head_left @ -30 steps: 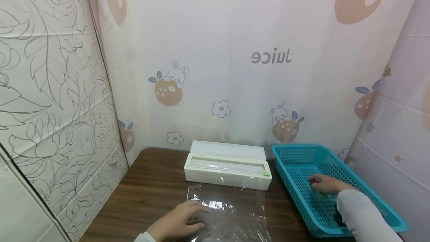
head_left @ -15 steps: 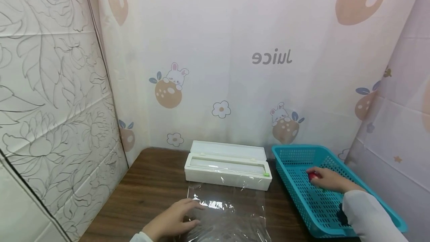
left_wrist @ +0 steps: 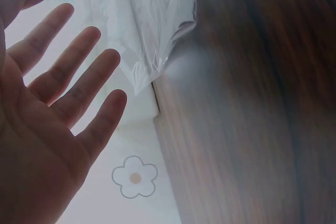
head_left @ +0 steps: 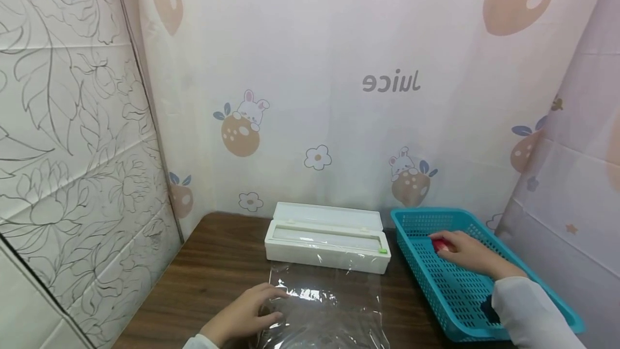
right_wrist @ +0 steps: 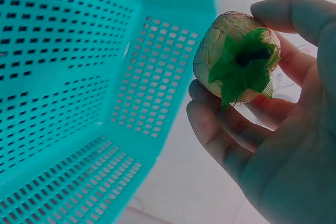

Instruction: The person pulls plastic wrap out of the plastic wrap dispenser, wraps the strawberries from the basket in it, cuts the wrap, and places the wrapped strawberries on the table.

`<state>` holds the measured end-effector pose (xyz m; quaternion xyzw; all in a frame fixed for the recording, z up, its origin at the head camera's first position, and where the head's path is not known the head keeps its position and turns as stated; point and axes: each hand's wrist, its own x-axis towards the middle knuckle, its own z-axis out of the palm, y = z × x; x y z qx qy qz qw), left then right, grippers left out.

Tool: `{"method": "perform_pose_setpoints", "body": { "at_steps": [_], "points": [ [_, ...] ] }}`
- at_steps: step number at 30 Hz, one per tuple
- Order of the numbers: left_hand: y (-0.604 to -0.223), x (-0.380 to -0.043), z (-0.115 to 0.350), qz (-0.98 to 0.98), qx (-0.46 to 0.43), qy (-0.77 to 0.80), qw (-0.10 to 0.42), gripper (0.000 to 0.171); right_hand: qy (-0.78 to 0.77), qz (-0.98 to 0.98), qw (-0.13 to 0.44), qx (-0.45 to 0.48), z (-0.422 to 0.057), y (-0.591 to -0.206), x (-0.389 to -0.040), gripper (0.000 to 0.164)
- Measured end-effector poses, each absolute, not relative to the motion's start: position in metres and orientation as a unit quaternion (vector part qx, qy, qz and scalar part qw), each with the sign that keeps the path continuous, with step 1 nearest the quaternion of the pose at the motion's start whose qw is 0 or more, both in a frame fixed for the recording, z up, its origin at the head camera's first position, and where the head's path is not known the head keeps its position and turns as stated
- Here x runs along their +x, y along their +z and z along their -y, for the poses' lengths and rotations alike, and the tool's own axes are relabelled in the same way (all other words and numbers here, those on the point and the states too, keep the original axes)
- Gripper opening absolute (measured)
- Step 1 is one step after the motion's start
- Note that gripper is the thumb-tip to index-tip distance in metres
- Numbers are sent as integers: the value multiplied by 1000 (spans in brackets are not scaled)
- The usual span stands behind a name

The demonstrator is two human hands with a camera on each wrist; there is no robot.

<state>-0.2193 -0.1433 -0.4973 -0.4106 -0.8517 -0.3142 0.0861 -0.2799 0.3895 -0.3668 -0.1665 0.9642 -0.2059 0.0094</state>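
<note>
My right hand (head_left: 467,252) grips a small round artificial fruit (right_wrist: 231,51) above the teal basket (head_left: 421,271). The fruit looks red in the head view; the right wrist view shows its crackled pale side and green leafy cap with a dark stem. Thumb and fingers curl round its sides. My left hand (head_left: 247,311), fingers spread and holding nothing, hovers by the left edge of a sheet of clear plastic wrap (head_left: 329,298). That sheet runs toward me from a white wrap dispenser (head_left: 326,255), whose lid (head_left: 328,215) is up.
A dark object (head_left: 489,308) lies in the basket, partly hidden by my right sleeve. The dispenser has a green slider (head_left: 383,251) at its right end. Patterned curtains (head_left: 319,69) close off the back and sides of the brown wooden table (head_left: 213,263).
My right hand has risen from the basket's floor with the fruit, moving slightly left and up. My left hand has drawn back a little to the left over the wrap.
</note>
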Motion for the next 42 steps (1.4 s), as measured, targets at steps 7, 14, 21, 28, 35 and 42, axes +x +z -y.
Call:
{"method": "perform_pose_setpoints", "body": {
  "at_steps": [7,14,21,28,35,42],
  "points": [
    [-498,-220,149,849,-409,-315,111,35,-195,-963,-22,-183,-371,-360,-276,40],
    [-498,-219,154,854,-395,-315,122,35,-192,-962,-29,-194,-350,-354,-270,40],
    [-497,-218,155,861,-383,-315,116,34,-181,-962,-34,-203,-334,-356,-263,39],
    [-500,-221,158,853,-393,-309,149,33,-185,-960,-14,-210,-315,-368,-255,38],
    [-501,-221,162,859,-382,-305,150,34,-183,-954,-14,-236,-296,-383,-249,37],
    [-499,-218,165,890,-328,-296,109,41,-195,-938,1,-285,-282,-399,-244,34]
  ]
}}
